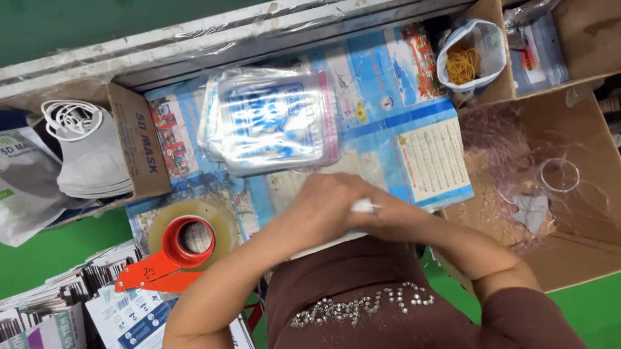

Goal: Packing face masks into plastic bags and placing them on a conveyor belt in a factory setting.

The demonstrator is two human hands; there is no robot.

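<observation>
Near the brown-clad torso [358, 298], left hand [319, 212] and right hand [389, 216] meet, grips closed together on a small white piece [363, 206], just near of the clear packet stack [270, 120] on the counter [418, 86].

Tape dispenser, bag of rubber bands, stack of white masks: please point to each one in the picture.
Tape dispenser [162, 263], head view, on its red handle.
Bag of rubber bands [490, 48], head view, on its side.
Stack of white masks [90, 163], head view, on the top mask.
</observation>
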